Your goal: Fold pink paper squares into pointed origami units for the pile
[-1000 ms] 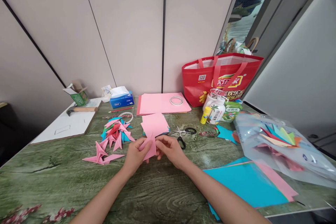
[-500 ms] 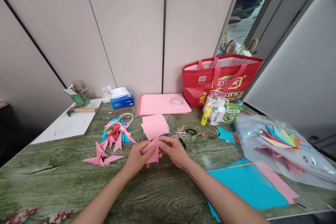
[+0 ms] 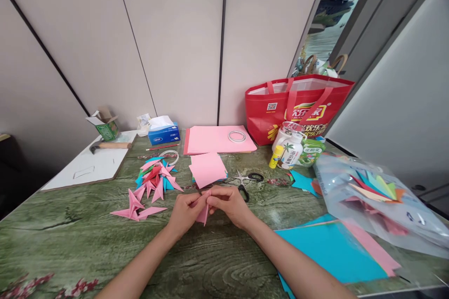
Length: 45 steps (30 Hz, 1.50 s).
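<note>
Between both hands, above the front middle of the table, is a folded piece of pink paper (image 3: 202,216). My left hand (image 3: 187,209) pinches it from the left. My right hand (image 3: 228,203) grips its upper edge from the right, thumb and fingers pressed together. Much of the paper is hidden behind the fingers. Just beyond the hands lies a small stack of square paper (image 3: 207,169), pink on top. Scissors (image 3: 248,178) with black handles rest right of that stack. To the left sit folded pink paper stars (image 3: 133,208) and a heap of pink, red and blue folded pieces (image 3: 156,176).
Large pink sheets (image 3: 217,139) with a tape roll (image 3: 236,136) lie at the back. A red bag (image 3: 259,117), a white bottle (image 3: 290,152) and a glue stick (image 3: 276,157) stand right. Blue sheets (image 3: 333,252) and a plastic bag (image 3: 336,187) lie nearer; a hammer (image 3: 112,145) lies left.
The pink paper has turned and now shows narrower, mostly covered by the fingers. Both hands have closed in around its top. The view has shifted slightly.
</note>
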Available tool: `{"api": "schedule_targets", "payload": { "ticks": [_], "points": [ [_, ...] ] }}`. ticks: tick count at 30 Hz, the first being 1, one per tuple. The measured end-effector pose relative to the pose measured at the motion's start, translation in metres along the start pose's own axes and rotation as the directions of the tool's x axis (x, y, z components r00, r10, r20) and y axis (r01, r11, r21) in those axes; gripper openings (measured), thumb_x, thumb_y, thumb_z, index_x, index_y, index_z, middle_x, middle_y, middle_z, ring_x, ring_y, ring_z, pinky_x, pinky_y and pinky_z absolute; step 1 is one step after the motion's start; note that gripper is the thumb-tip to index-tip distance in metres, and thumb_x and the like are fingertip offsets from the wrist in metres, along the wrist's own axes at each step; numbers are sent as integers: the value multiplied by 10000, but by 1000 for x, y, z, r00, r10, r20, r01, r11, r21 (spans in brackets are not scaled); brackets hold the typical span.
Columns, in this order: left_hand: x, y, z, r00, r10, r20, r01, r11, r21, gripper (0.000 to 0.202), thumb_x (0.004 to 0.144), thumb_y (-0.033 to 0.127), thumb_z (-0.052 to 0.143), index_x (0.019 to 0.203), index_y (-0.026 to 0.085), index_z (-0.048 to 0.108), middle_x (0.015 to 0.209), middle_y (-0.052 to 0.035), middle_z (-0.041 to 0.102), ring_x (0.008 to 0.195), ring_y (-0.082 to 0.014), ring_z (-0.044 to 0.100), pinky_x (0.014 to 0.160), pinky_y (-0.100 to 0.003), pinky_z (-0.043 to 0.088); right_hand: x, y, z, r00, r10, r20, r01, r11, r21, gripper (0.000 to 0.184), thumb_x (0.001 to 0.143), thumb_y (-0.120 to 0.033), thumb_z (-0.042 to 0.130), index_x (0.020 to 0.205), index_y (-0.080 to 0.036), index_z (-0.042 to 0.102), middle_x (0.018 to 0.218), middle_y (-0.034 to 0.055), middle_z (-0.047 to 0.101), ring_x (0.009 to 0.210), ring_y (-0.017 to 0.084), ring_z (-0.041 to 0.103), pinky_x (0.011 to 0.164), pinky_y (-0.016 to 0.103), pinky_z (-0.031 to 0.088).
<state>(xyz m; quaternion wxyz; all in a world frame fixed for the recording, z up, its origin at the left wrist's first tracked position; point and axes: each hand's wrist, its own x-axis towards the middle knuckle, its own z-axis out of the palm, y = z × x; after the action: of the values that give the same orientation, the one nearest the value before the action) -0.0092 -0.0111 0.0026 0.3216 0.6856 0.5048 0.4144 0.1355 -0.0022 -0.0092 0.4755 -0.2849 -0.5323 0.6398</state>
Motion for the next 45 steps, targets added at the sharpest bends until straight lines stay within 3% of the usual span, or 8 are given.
{"api": "schedule_targets", "payload": {
  "ticks": [7, 13, 24, 27, 31, 34, 40, 45],
  "points": [
    [-3, 3, -1, 939, -156, 307, 248, 924, -289, 466, 782, 511, 363, 623, 136, 590, 513, -29, 610, 372, -112, 505, 364, -206, 368, 3, 0, -3, 995, 48, -83, -47, 999, 13, 220, 587, -336, 695, 687, -144, 659, 611, -6, 617, 481, 78, 510, 477, 209, 455],
    [-1, 1, -1, 916, -123, 383, 245, 925, -289, 292, 716, 418, 544, 725, 127, 573, 593, -34, 641, 403, -101, 533, 366, -185, 382, 5, 2, -7, 990, 58, -130, -59, 998, 0, 210, 571, -325, 704, 663, -143, 654, 584, -15, 609, 467, 73, 501, 467, 203, 442],
    [-4, -2, 4, 879, -137, 457, 329, 868, -372, 287, 749, 390, 522, 808, 110, 540, 680, -82, 671, 428, -126, 594, 378, -199, 443, 9, 5, -8, 973, -10, -232, -15, 994, -105, 289, 660, -361, 634, 510, -131, 544, 433, -43, 491, 386, 49, 420, 388, 168, 355],
    [-4, -3, 6, 872, -157, 463, 372, 828, -420, 307, 753, 415, 509, 817, 115, 510, 716, -96, 674, 414, -140, 598, 330, -199, 428, 8, 6, -9, 975, -24, -222, -4, 992, -127, 265, 696, -361, 599, 566, -136, 546, 452, -46, 493, 379, 48, 414, 377, 165, 355],
    [-3, -1, 6, 895, -186, 406, 376, 805, -458, 304, 754, 411, 512, 816, 114, 510, 696, -83, 672, 384, -120, 575, 305, -177, 394, 5, 1, -10, 992, -73, -106, 63, 993, -96, 201, 667, -294, 642, 822, -182, 582, 705, -16, 607, 561, 88, 538, 514, 206, 455],
    [-2, 3, 5, 909, -180, 375, 357, 800, -482, 322, 753, 410, 516, 860, 106, 528, 662, -68, 669, 356, -98, 547, 305, -167, 374, 4, -2, -11, 989, -124, -76, 109, 980, -168, 154, 651, -270, 657, 765, -170, 631, 750, 10, 636, 684, 124, 573, 637, 245, 466],
    [0, 3, 4, 881, -235, 410, 437, 734, -519, 405, 757, 475, 473, 890, 99, 546, 728, -101, 678, 525, -177, 632, 506, -302, 515, 7, 0, -15, 982, -98, -159, 73, 985, -153, 187, 623, -295, 675, 768, -177, 671, 747, 22, 665, 669, 143, 594, 652, 274, 471],
    [1, 0, 0, 880, -278, 386, 443, 774, -453, 354, 705, 457, 553, 743, 107, 586, 646, -57, 672, 613, -202, 646, 590, -315, 522, 7, 1, -21, 989, -57, -134, 41, 992, -119, 262, 576, -292, 709, 810, -183, 667, 792, 22, 667, 686, 150, 609, 648, 280, 485]
  ]
}}
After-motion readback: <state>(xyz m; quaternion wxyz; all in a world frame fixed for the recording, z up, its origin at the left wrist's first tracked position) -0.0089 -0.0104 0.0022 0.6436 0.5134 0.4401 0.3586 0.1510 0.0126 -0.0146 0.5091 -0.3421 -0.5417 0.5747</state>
